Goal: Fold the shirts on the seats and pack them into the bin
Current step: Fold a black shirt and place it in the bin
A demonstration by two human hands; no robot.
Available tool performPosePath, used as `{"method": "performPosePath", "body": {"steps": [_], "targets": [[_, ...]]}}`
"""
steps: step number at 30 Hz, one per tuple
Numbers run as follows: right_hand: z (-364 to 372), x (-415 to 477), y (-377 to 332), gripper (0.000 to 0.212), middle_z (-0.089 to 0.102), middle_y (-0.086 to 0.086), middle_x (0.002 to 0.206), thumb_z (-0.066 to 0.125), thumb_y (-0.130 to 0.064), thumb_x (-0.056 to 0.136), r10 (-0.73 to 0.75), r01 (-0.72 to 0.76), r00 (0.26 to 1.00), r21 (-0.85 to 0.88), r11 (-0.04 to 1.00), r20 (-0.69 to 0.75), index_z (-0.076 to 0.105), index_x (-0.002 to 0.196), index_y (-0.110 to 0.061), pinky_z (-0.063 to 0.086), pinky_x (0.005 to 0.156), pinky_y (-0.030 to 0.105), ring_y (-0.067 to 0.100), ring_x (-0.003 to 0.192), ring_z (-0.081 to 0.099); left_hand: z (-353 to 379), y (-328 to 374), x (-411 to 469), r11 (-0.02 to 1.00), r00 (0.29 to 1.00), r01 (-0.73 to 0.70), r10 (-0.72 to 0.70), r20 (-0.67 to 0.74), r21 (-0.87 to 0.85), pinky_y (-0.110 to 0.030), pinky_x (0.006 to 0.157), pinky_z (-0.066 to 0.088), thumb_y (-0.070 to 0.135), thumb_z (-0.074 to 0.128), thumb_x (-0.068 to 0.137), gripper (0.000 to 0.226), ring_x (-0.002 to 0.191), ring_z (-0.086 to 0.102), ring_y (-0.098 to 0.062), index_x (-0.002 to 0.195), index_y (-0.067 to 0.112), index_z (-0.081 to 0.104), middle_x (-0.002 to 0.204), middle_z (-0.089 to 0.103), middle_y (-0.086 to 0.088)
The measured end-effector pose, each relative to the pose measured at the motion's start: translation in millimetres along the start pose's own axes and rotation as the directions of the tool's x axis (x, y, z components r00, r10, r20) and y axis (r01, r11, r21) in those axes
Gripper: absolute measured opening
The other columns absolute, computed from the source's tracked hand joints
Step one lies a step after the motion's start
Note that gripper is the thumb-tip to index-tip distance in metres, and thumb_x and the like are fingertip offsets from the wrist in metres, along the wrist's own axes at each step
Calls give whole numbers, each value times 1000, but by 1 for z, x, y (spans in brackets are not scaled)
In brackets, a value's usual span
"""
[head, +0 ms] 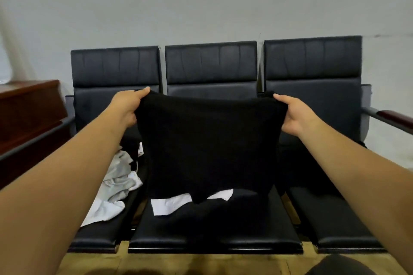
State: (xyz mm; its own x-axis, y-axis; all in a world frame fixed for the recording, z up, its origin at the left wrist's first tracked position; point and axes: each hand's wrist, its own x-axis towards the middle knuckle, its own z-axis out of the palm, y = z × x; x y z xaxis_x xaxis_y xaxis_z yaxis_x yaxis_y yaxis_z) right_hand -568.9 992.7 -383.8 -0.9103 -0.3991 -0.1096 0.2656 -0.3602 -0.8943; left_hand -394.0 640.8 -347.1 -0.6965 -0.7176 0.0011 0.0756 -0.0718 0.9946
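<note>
A: So why is the black shirt (207, 145) up in the air at the centre of the frame?

B: Probably to let it hang flat before folding. The left hand (128, 107) pinches one top corner, and the right hand (295, 114) grips the other. The cloth stretches between them and drapes down toward the middle seat (214, 236).

A: Does the hem touch the seat?

B: I cannot tell; dark cloth against dark padding hides it.

A: And the pale heap at the lower left?

B: White and grey clothes (116, 185), crumpled on the left seat (98, 234), not yet folded. A white piece (169, 204) lies on the middle seat, just below the shirt's lower edge.

A: Where is the bin?

B: Not in view, so packing looks some way off.

A: What does the next move need?

B: My guess: lowering it evenly, both corners level, or it bunches over that white piece.
</note>
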Motion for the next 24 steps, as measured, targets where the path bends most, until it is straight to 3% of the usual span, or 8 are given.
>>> {"method": "performPosePath", "body": {"steps": [3, 6, 9, 11, 14, 17, 21, 24], "targets": [[3, -3, -8, 22, 73, 7, 98, 49, -20, 102, -15, 14, 1000, 103, 995, 1, 68, 106, -10, 56, 78, 39, 25, 89, 71, -8, 12, -8, 992, 999, 40, -36, 35, -118, -39, 61, 62, 24, 71, 94, 42, 81, 77, -24, 130, 7, 61, 113, 73, -14], [2, -3, -11, 32, 73, 10, 109, 39, -17, 104, 4, -4, 1000, 128, 992, 1, 66, 119, -7, 55, 86, 42, 28, 100, 71, -11, 19, -20, 972, 998, 7, 9, 66, -235, -52, 81, 61, 23, 63, 99, 62, 96, 74, -26, 154, 20, 34, 121, 69, -8], [-1, 1, -12, 34, 73, 10, 104, 37, -14, 103, 39, -38, 999, 34, 999, -15, 67, 115, -5, 56, 79, 43, 27, 91, 72, -8, 17, -28, 989, 989, -33, 53, 137, -147, -46, 94, 55, 25, 50, 106, 13, 97, 70, -22, 114, 18, 59, 114, 69, -4], [0, 6, -9, 34, 71, 10, 102, 47, -24, 101, 38, -40, 999, -115, 993, -13, 67, 121, -4, 57, 77, 40, 27, 84, 72, -8, 12, -28, 995, 986, -53, 65, 155, -83, -44, 95, 54, 26, 50, 106, 16, 96, 69, -22, 97, 17, 60, 107, 70, -6], [5, 2, 6, 52, 72, 11, 114, 74, -49, 84, 35, 7, 994, -383, 924, 102, 69, 118, -9, 55, 95, 44, 29, 97, 71, -9, 8, -25, 996, 985, -56, 65, 162, -64, -43, 90, 55, 25, 54, 104, 15, 104, 69, -26, 97, 16, 64, 109, 72, -9], [12, -10, 26, 56, 75, 3, 107, 88, -49, 64, 44, 202, 954, -749, 631, 295, 74, 108, -16, 54, 98, 37, 21, 105, 70, -8, 1, -19, 996, 988, -51, 61, 142, -70, -45, 90, 56, 26, 57, 102, 16, 104, 71, -28, 99, 15, 68, 111, 74, -11], [10, -1, 44, 26, 67, -1, 99, 84, -22, 80, 34, 317, 947, -946, 68, 319, 68, 101, -18, 52, 75, 26, 18, 93, 65, -13, -8, -14, 997, 993, -45, 52, 102, -65, -45, 88, 58, 26, 58, 102, 20, 108, 70, -30, 112, 12, 67, 117, 73, -14], [2, 9, 48, 6, 68, 4, 93, 75, -15, 88, -112, 296, 952, -951, 86, 286, 69, 89, -13, 50, 66, 26, 20, 87, 65, -20, -12, -13, 998, 997, -45, 48, 64, -44, -47, 89, 58, 26, 57, 103, 18, 106, 71, -30, 106, 13, 69, 114, 73, -12]]}}
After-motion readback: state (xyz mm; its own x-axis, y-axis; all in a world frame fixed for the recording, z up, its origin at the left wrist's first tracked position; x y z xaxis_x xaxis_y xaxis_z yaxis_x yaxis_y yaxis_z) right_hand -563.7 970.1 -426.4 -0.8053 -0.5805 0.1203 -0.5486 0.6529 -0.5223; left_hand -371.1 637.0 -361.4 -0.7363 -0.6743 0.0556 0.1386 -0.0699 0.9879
